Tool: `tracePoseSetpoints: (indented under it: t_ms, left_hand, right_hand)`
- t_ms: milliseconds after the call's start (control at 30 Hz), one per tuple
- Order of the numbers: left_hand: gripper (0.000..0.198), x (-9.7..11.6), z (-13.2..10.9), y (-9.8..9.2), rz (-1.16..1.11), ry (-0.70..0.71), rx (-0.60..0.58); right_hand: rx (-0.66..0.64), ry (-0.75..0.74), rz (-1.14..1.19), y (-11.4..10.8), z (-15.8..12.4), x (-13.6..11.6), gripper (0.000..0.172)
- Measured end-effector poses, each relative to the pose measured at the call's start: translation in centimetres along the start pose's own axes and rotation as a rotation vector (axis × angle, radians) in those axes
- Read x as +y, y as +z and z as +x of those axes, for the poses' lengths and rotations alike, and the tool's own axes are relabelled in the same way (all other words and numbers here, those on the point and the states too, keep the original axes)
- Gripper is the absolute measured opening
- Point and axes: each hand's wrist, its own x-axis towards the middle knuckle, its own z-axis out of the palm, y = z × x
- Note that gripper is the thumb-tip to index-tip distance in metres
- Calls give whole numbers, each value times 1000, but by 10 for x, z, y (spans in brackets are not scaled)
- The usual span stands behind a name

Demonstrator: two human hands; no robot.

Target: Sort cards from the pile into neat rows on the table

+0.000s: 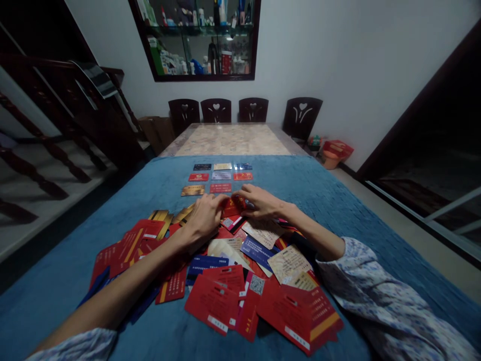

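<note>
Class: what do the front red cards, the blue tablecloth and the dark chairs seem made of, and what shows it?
Red cards: probably smooth plastic, given flat faces and rounded corners.
Blue tablecloth: fabric, apparently matte, with a rippled surface.
Dark chairs: perhaps wood, from brown cutout backs; finish unclear.

The bare left hand (205, 215) has its back turned upward, with the fingers bent and the thumb side facing the bare right hand (257, 201), which is near it, its fingers curved inward. Both hands have a closed grip. The bare left forearm (131, 286) and right forearm (319, 235) stretch forward and converge. The loose, pale, blue-patterned cloth sleeves, left (82, 347) and right (394, 301), leave both wrists uncovered.
</note>
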Motion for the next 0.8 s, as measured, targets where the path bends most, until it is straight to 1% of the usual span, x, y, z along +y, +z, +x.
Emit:
tracePoseSetpoints:
  t_ms: [133,267,367,533,633,800]
  left_hand:
    - [45,-2,1,1,-31,4,-2]
    - [54,3,-1,-4,-5,-4,-44]
    - [57,5,-2,-5,16,-10,-69]
    - [51,3,-3,-6,9,6,-69]
    - [44,1,-2,-9,28,26,-75]
    - [34,0,5,-19,81,61,-150]
  right_hand:
    - [24,-33,6,4,1,6,54]
    - [59,-73,-32,6,2,12,59]
    - [57,-86,-77,5,1,15,59]
    - [33,-46,-131,0,0,12,56]
    - [20,-21,-128,-2,0,10,55]
    - [6,-8,-104,-3,0,13,48]
